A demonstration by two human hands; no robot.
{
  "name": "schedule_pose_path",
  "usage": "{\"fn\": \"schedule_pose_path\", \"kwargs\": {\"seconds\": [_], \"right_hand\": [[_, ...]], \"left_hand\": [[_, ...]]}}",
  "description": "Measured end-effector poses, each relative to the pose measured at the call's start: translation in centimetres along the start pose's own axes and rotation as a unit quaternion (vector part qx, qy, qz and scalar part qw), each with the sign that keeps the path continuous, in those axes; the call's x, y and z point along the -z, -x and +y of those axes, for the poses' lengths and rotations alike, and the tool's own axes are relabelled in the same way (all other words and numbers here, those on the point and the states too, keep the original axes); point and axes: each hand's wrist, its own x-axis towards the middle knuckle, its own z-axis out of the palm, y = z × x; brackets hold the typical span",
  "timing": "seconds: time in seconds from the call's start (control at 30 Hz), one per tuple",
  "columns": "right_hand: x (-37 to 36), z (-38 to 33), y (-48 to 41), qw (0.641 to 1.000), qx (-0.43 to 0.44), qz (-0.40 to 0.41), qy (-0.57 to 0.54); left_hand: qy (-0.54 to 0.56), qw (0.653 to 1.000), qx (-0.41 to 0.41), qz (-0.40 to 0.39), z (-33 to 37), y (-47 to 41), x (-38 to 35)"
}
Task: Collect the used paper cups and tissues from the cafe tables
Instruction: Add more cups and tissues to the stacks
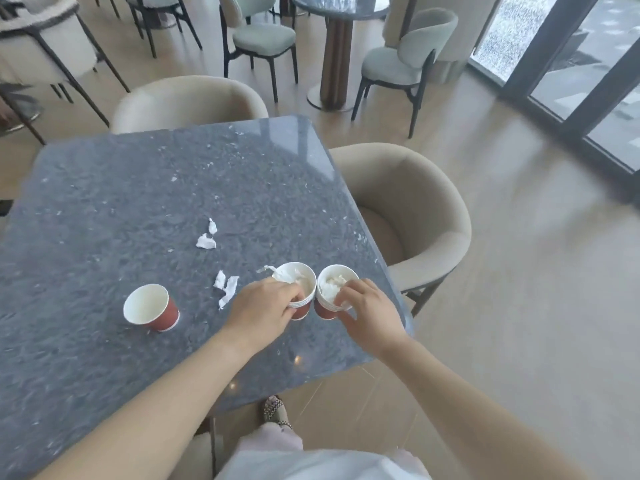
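Two stacks of red paper cups stand side by side near the right edge of the grey stone table (104, 188). My left hand (266, 306) grips the left stack (304, 289) and pinches a white tissue at its rim. My right hand (367, 310) holds the right stack (329, 296), which has crumpled tissue inside. A single empty red cup (152, 308) stands further left. Torn tissue scraps lie on the table: one pair (225, 289) beside my left hand and another pair (207, 237) further back.
Two beige armchairs flank the table, one behind it (187, 98) and one on the right (415, 216). Green chairs (405, 60) and a round table (339, 8) stand further back. Glass doors (588, 81) line the right side. My foot (275, 410) shows below the table edge.
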Motion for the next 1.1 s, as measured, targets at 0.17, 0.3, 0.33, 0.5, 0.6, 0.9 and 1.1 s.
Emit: {"fn": "schedule_pose_path", "kwargs": {"seconds": [0.17, 0.3, 0.33, 0.5, 0.6, 0.9, 1.1], "right_hand": [[-2.7, 0.3, -4.8, 0.996, -0.084, -0.023, 0.003], [-4.5, 1.3, -7.5, 0.990, -0.130, -0.045, 0.021], [-4.7, 1.7, -8.1, 0.989, -0.138, -0.047, 0.029], [-5.5, 3.4, -10.0, 0.986, -0.155, -0.040, 0.046], [-5.5, 3.9, -10.7, 0.988, -0.146, -0.028, 0.048], [-4.2, 1.2, -12.7, 0.996, -0.083, 0.027, 0.032], [-5.7, -3.0, -15.6, 1.000, -0.005, -0.007, -0.008]], "left_hand": [[-0.002, 0.999, -0.021, -0.039, -4.4, -4.6, -0.2], [-0.004, 0.998, -0.016, -0.064, -6.7, -7.3, -1.7], [-0.003, 0.998, -0.010, -0.066, -7.1, -7.8, -2.1], [-0.021, 0.996, 0.001, -0.091, -8.1, -10.5, -3.7], [-0.018, 0.997, -0.027, -0.070, -8.0, -11.9, -4.1], [0.049, 0.998, -0.034, -0.002, -10.1, -11.4, -1.3], [0.031, 0.999, 0.035, -0.010, -15.4, -11.2, 1.6]]}}
